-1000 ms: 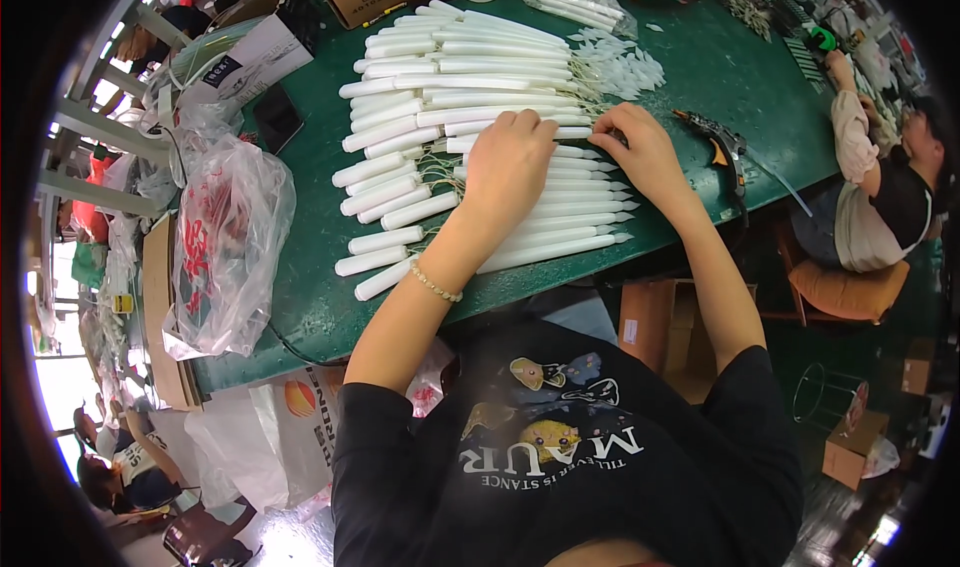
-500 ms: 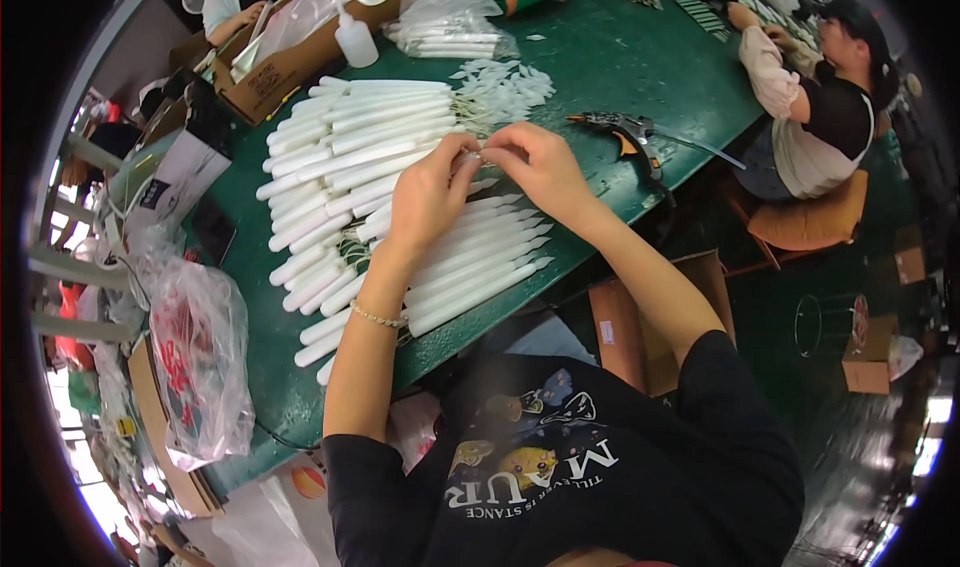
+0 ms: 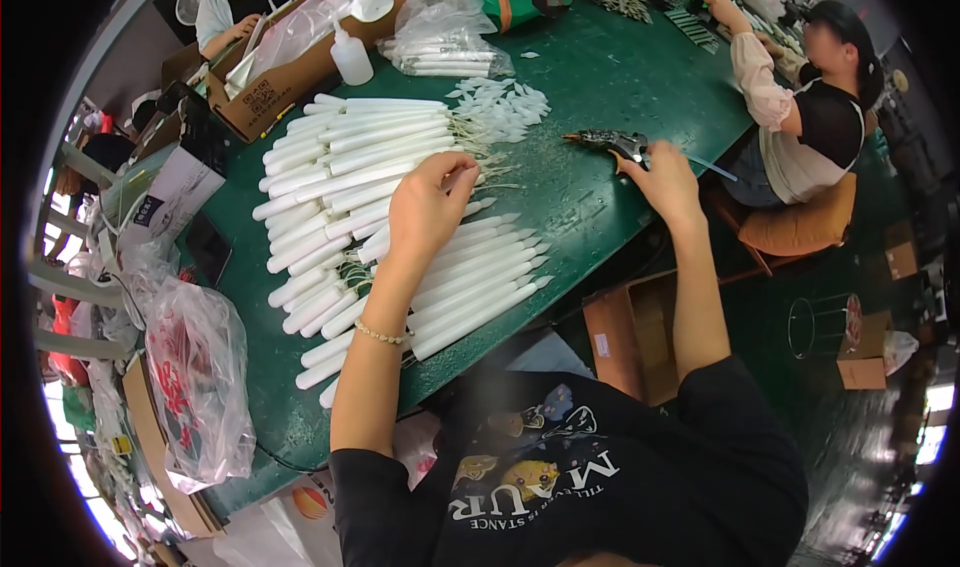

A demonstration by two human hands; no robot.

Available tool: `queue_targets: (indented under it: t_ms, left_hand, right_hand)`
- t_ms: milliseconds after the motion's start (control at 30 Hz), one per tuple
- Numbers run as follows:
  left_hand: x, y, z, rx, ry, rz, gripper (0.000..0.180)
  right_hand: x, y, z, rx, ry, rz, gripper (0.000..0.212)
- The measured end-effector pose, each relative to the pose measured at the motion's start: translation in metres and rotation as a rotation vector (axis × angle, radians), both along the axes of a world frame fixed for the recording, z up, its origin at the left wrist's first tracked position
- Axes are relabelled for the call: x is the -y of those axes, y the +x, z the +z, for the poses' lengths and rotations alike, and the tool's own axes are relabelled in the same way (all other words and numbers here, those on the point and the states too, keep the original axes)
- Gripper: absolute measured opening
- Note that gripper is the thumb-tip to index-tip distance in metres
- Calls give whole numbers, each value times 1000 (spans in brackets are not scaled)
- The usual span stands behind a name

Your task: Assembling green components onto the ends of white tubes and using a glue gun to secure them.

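My right hand [image 3: 664, 182] is at the glue gun [image 3: 612, 141], its fingers round the handle and its thumb by the orange trigger. The gun is black with a dark nozzle pointing left, and a pale blue glue stick juts from its back. My left hand [image 3: 432, 202] is pinched closed above the white candle-shaped sticks [image 3: 385, 157]; whatever lies between its fingertips is too small to make out. Thin wires [image 3: 492, 172] stick out of the sticks beside it. Nearer me, a row of sticks has flame-shaped tips [image 3: 541, 250]. Loose translucent flame-shaped pieces [image 3: 500, 107] lie in a pile beyond.
A white squeeze bottle [image 3: 351, 59] stands by an open cardboard box [image 3: 262, 107]. Bagged sticks [image 3: 450, 55] lie at the back. A clear plastic bag [image 3: 200, 387] and a phone [image 3: 208, 249] are at the left. Another person sits across the right corner; another works at far left.
My right hand has left my left hand and moved right to the glue gun, taking hold of its handle. My left hand remains pinched over the sticks.
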State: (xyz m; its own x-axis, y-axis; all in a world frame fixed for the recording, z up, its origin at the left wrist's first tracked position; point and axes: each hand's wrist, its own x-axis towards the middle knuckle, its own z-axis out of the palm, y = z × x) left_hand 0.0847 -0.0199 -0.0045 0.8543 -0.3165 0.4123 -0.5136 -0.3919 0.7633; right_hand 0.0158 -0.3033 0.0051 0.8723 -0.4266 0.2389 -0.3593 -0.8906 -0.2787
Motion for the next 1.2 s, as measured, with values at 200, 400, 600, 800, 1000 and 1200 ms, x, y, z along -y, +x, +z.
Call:
queue_targets:
  t_ms: [200, 400, 600, 800, 1000, 1200]
  left_hand:
    - [1, 2, 8, -124, -2, 13, 18]
    - [-2, -7, 7, -122, -55, -13, 19]
    - [-8, -11, 7, -126, -83, -70, 18]
    - [-8, -15, 10, -133, -47, -111, 17]
    - [-4, -17, 9, -113, -63, -89, 17]
    - [-4, -17, 5, -104, -145, -30, 16]
  right_hand:
    - [30, 1, -7, -85, 305, 110, 48]
    - [-24, 2, -1, 143, 1187, 253, 13]
    - [-109, 12, 16, 232, 1433, 442, 27]
    - [-117, 20, 7, 217, 1380, 456, 22]
    - [-120, 19, 6, 225, 1408, 451, 22]
    - [-118, 6, 14, 309, 1495, 480, 35]
